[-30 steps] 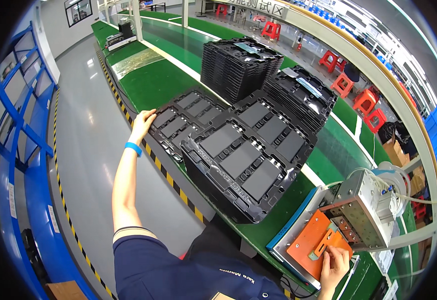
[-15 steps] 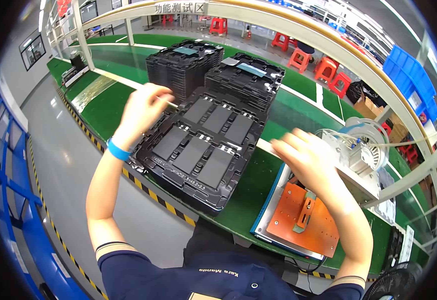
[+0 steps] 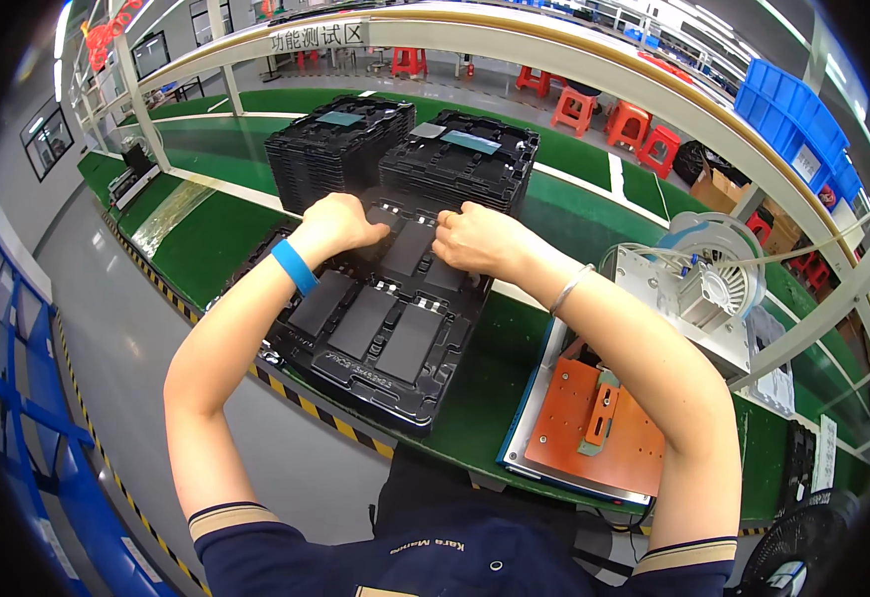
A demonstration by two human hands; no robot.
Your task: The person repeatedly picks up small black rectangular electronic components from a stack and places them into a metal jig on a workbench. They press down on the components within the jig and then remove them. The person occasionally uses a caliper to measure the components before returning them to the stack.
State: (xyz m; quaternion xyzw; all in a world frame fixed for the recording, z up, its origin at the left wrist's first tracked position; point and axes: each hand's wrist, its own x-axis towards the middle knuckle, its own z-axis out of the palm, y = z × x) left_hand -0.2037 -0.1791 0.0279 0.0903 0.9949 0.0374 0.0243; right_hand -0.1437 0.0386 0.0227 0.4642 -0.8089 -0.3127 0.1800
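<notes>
A black tray [image 3: 380, 400] of flat grey panels [image 3: 411, 341] lies at the frame's centre, pale marking along its near rim. The left hand [image 3: 340, 225] and right hand [image 3: 480, 239] bend over its far cells; whether their fingers grasp anything I cannot tell. Pale lettering crosses the navy shirt [image 3: 425, 569], bottom centre; a dark-lettered sign [image 3: 318, 38] sits upper left.

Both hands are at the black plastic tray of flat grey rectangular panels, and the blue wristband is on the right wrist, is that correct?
Not quite: the head view shows the blue wristband on the left wrist, not the right. The left hand and right hand are both at the black plastic tray of flat grey rectangular panels.
</notes>
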